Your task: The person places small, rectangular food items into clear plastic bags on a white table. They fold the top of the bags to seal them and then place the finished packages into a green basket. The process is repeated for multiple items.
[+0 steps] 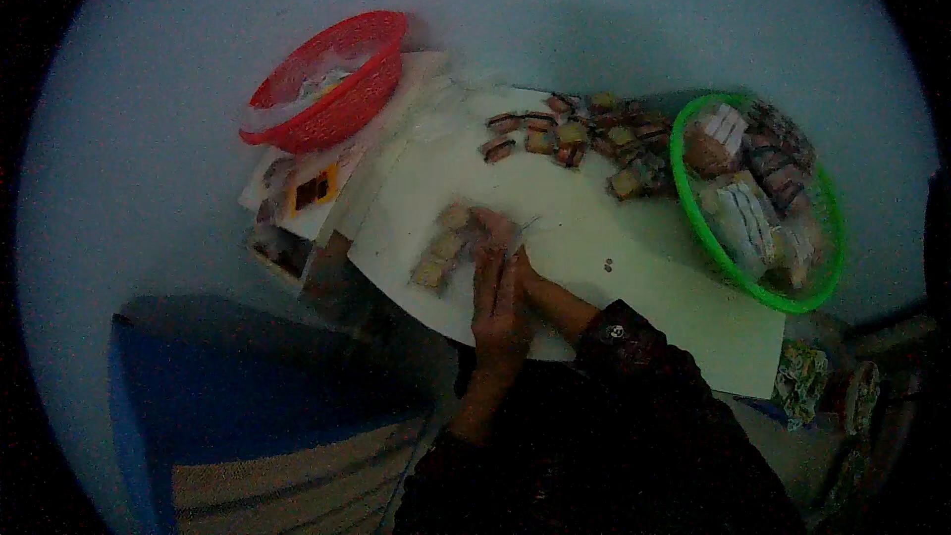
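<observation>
My left hand (499, 312) and my right hand (513, 256) are close together, overlapping over the near left part of a white tabletop (669, 297). The dim, blurred picture hides whether anything is held between their fingers. A thin, pale, sliver-like thing (529, 223) shows just right of the fingertips. Left of my hands, a short slanting row of small tan block-like pieces (444, 245) lies on the tabletop. The upper end of that row is right beside the fingers. Two tiny round things (608, 264) lie to the right of my hands.
Small brown and yellowish pieces (572, 135) are heaped along the back. A green plastic basket (683, 193) with packets stands at the right. At the back left, a red plastic basket (342, 119) holds clear plastic. Below left are a blue panel (245, 386) and striped bedding or fabric (297, 475).
</observation>
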